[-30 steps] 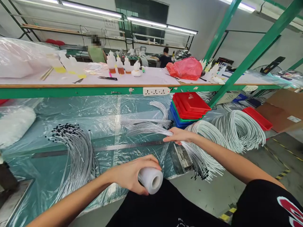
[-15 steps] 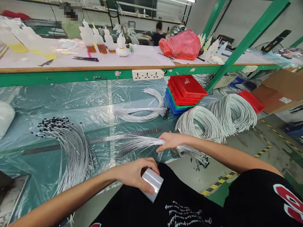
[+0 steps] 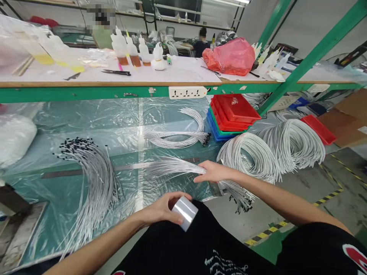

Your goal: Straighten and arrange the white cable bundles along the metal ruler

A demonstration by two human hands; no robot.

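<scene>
My left hand (image 3: 163, 210) grips a small roll of clear film (image 3: 185, 212) close to my lap, just off the front edge of the bench. My right hand (image 3: 212, 172) is closed around the middle of a bundle of thin white wires (image 3: 169, 167). The bundle fans out to the left over a steel ruler (image 3: 114, 168), and its black-tipped ends (image 3: 242, 198) hang off the bench to the right. Both hands are about a hand's width apart.
Plastic sheeting (image 3: 86, 118) covers the green bench. More wire bundles lie at left (image 3: 94, 179) and centre (image 3: 177, 139); thick white coils (image 3: 272, 149) sit at right by stacked red and blue trays (image 3: 229, 114). An upper shelf (image 3: 114, 88) carries bottles, scissors, a red bag. People work behind.
My right hand drew the wire bundle toward me, down to the ruler. My left hand turned the film roll from end-on to sideways and lowered it to my lap.
</scene>
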